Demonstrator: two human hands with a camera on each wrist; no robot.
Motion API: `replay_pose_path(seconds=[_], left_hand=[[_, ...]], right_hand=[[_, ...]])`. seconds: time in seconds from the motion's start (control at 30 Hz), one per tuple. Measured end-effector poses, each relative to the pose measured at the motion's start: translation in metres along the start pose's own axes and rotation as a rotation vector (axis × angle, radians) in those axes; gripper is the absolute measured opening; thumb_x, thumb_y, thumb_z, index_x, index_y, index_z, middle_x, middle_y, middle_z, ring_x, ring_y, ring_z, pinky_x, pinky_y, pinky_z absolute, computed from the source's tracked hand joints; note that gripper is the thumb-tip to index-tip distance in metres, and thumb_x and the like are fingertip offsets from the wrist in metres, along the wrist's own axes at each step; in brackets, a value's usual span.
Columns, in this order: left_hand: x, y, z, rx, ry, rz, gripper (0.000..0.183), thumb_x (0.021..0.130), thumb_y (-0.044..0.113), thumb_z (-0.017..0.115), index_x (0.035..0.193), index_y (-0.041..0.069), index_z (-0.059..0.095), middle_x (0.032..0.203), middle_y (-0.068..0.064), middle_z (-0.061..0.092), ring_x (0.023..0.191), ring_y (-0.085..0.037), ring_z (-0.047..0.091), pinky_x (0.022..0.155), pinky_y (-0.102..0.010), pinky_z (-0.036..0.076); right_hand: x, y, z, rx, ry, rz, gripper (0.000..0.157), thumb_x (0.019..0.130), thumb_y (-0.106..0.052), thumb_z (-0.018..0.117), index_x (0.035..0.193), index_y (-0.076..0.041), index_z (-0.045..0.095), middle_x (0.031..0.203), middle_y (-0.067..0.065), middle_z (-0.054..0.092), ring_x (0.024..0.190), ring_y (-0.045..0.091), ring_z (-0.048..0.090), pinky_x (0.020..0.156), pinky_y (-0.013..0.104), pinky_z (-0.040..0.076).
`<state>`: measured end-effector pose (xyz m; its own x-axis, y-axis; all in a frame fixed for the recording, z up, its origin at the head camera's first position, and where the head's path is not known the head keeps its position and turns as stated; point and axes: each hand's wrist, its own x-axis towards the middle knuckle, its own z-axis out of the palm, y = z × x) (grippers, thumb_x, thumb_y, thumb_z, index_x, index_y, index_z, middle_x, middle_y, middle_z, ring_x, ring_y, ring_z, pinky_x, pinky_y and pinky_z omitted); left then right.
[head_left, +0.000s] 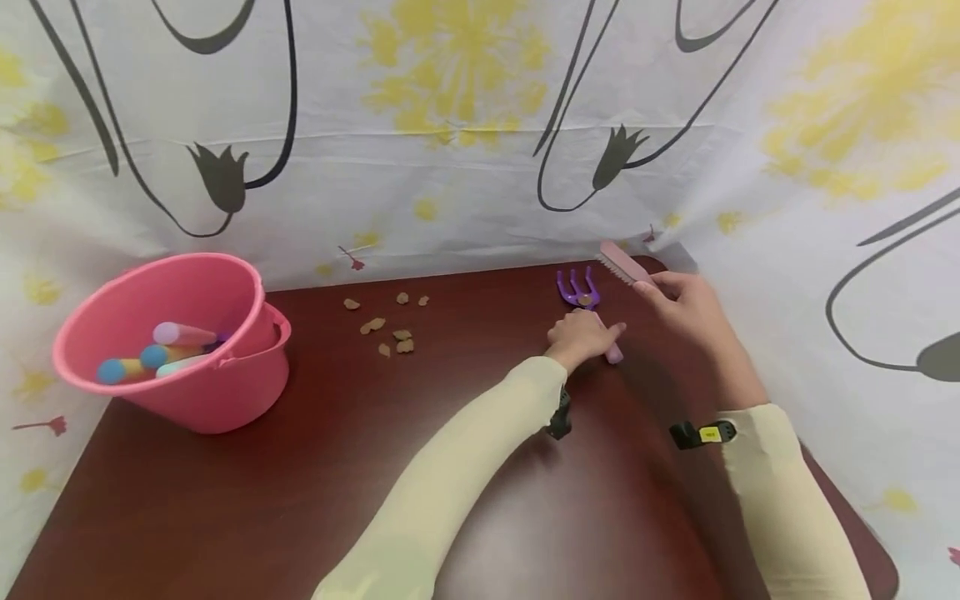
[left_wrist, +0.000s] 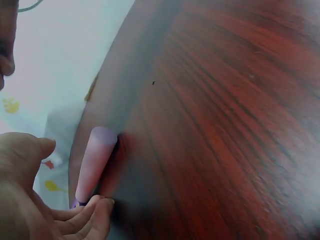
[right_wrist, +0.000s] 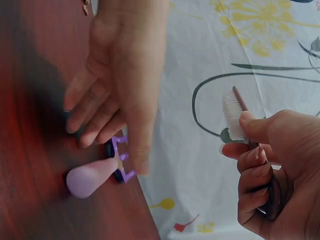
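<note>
My right hand (head_left: 686,308) holds a pink brush (head_left: 626,263) with white bristles, raised over the table's far right corner. In the right wrist view, its fingers curl round the handle and the thumb lies near the bristles (right_wrist: 232,115). A toy hand rake (head_left: 578,288) with purple prongs and a pink handle (left_wrist: 96,162) lies on the table. Over that rake is my left hand (head_left: 585,335), thumb spread away and fingers loosely bent. Its fingertips (left_wrist: 102,202) are right at the neck of the handle. A tan flake lies on the prongs.
A pink bucket (head_left: 225,396) at the left contains several toy tools with coloured handles (head_left: 180,335). Several tan dry flakes (head_left: 402,335) are scattered on the dark red table (head_left: 337,450) near the back. A patterned cloth (head_left: 480,192) hangs along the back and sides.
</note>
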<state>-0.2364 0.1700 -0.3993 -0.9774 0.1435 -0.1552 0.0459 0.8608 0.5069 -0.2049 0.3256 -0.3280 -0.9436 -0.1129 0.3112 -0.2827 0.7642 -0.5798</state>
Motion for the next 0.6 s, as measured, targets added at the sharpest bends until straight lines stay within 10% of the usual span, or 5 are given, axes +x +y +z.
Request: replay_pose_path(seconds=[0.2, 0.6], left_hand=[[0.018, 0.008, 0.018, 0.051, 0.053, -0.115, 0.098, 0.079, 0.086, 0.055, 0.138, 0.008, 0.054, 0.12, -0.008, 0.061, 0.107, -0.025, 0.063, 0.08, -0.038, 0.053], [0.032, 0.016, 0.051, 0.191, 0.169, -0.204, 0.118, 0.061, 0.098, 0.055, 0.138, 0.009, 0.046, 0.111, -0.009, 0.048, 0.094, -0.021, 0.054, 0.064, -0.032, 0.05]], right_hand=[[-0.007, 0.011, 0.0, 0.029, -0.031, -0.004, 0.038, 0.102, -0.028, 0.064, 0.116, 0.007, 0.07, 0.095, 0.021, 0.072, 0.073, 0.027, 0.064, 0.059, 0.021, 0.048], [-0.006, 0.016, 0.003, -0.008, -0.022, -0.025, 0.038, 0.103, -0.028, 0.062, 0.114, 0.008, 0.07, 0.095, 0.024, 0.071, 0.074, 0.026, 0.062, 0.059, 0.02, 0.046]])
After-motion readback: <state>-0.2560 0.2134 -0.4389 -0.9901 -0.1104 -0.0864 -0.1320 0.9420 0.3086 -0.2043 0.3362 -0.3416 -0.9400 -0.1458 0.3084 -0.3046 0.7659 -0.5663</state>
